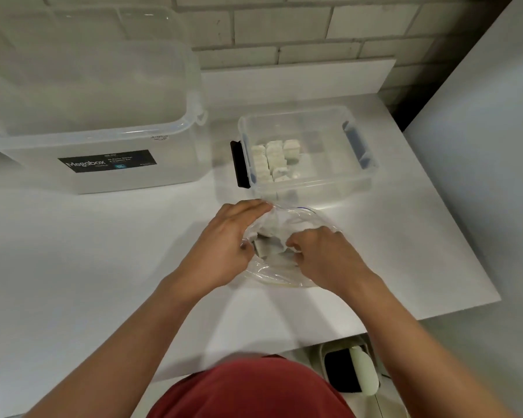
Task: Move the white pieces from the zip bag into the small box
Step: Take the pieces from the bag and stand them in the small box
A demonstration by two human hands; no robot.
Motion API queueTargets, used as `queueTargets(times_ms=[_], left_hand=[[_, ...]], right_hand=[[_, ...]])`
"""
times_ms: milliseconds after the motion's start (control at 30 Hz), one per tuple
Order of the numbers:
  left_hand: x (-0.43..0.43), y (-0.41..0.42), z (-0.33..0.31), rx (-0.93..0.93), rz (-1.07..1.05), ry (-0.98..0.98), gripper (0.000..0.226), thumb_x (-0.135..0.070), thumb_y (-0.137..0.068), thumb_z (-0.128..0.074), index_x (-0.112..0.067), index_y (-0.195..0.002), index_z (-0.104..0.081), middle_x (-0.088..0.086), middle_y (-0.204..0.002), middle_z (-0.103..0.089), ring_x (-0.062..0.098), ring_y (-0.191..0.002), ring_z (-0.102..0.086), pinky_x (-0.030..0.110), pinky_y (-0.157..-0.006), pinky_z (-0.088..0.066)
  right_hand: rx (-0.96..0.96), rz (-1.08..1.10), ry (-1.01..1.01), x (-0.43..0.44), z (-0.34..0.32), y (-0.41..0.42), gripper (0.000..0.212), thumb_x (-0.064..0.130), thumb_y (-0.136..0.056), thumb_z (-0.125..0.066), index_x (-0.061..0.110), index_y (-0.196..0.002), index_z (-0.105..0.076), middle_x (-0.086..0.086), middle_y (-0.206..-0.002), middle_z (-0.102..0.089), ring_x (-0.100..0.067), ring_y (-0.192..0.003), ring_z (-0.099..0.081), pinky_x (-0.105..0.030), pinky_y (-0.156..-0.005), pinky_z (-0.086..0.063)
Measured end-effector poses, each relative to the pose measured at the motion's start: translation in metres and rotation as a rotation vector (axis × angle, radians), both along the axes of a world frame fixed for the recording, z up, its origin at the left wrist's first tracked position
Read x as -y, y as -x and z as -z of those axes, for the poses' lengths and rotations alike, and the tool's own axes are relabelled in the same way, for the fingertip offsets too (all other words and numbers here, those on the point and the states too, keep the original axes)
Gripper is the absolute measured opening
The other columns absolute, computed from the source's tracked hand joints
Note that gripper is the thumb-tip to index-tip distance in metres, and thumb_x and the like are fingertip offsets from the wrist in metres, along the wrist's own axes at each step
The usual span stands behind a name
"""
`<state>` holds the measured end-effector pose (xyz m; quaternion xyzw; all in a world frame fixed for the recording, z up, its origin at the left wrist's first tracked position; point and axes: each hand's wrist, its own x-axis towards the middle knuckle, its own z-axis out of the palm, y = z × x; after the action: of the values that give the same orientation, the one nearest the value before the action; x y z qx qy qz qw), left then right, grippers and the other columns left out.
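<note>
Grips clamped: left grip (227, 245) on zip bag (304, 218) rim (right grip (323, 257) on white pieces (271, 233) inside).

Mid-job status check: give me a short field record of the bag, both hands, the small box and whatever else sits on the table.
small box: no lid on, black latch on its left end, blue latch on its right
white pieces: cluster in the box's left half; more seem to be in the bag
zip bag: on the table, just in front of the small box
left hand: grips the bag's left edge
right hand: fingers curled at the bag's mouth; hold on a piece unclear
large clear container: left of the small box, apart
</note>
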<state>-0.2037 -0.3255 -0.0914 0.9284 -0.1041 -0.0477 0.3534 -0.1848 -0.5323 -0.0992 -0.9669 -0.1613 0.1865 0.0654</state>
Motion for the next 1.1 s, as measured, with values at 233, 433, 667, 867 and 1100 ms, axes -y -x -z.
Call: queueTargets(times_ms=[233, 433, 667, 867, 1100], left_hand=[[-0.003, 0.004, 0.001, 0.035, 0.020, -0.017, 0.075, 0.006, -0.083, -0.061, -0.028, -0.149, -0.050, -0.014, -0.153, -0.047, 0.012, -0.133, -0.045, 0.004, -0.104, -0.023], [-0.006, 0.010, 0.009, 0.077, 0.017, -0.049, 0.082, 0.012, -0.080, -0.058, -0.027, -0.151, -0.047, -0.015, -0.155, -0.045, 0.012, -0.129, -0.041, -0.007, -0.099, -0.016], [-0.009, 0.015, 0.010, 0.134, 0.105, -0.070, 0.072, 0.015, -0.077, -0.055, -0.035, -0.127, -0.066, -0.012, -0.147, -0.048, 0.017, -0.122, -0.047, 0.039, -0.094, -0.053], [-0.009, 0.021, 0.012, 0.022, 0.118, -0.164, 0.055, -0.017, -0.083, -0.075, -0.035, -0.135, -0.064, -0.010, -0.156, -0.039, 0.016, -0.127, -0.039, 0.043, -0.095, -0.053], [-0.002, 0.022, 0.017, -0.024, 0.175, -0.202, 0.084, -0.008, -0.084, -0.072, -0.027, -0.157, -0.035, -0.014, -0.165, -0.024, 0.015, -0.133, -0.027, 0.028, -0.106, -0.041]], right_hand=[[0.014, 0.135, 0.003, -0.028, 0.021, -0.012, 0.030, 0.041, -0.099, -0.054, 0.021, -0.114, -0.071, -0.008, -0.114, -0.069, -0.037, -0.107, -0.065, -0.035, -0.076, -0.042], [-0.036, 0.207, -0.048, -0.029, 0.021, -0.011, 0.023, 0.044, -0.090, -0.066, 0.025, -0.099, -0.074, 0.000, -0.108, -0.071, -0.029, -0.100, -0.069, -0.034, -0.079, -0.052], [0.021, 0.165, -0.173, -0.017, 0.012, 0.002, 0.010, 0.040, -0.091, -0.067, 0.034, -0.091, -0.059, 0.002, -0.103, -0.070, -0.028, -0.098, -0.065, -0.038, -0.084, -0.053], [0.251, 0.049, -0.252, -0.001, 0.009, 0.024, 0.020, 0.015, -0.092, -0.062, 0.019, -0.111, -0.064, 0.001, -0.102, -0.072, -0.029, -0.091, -0.066, -0.041, -0.073, -0.054], [0.301, 0.156, -0.216, -0.001, 0.018, 0.032, 0.009, 0.020, -0.091, -0.063, 0.021, -0.095, -0.071, 0.005, -0.091, -0.074, -0.026, -0.084, -0.067, -0.035, -0.069, -0.053]])
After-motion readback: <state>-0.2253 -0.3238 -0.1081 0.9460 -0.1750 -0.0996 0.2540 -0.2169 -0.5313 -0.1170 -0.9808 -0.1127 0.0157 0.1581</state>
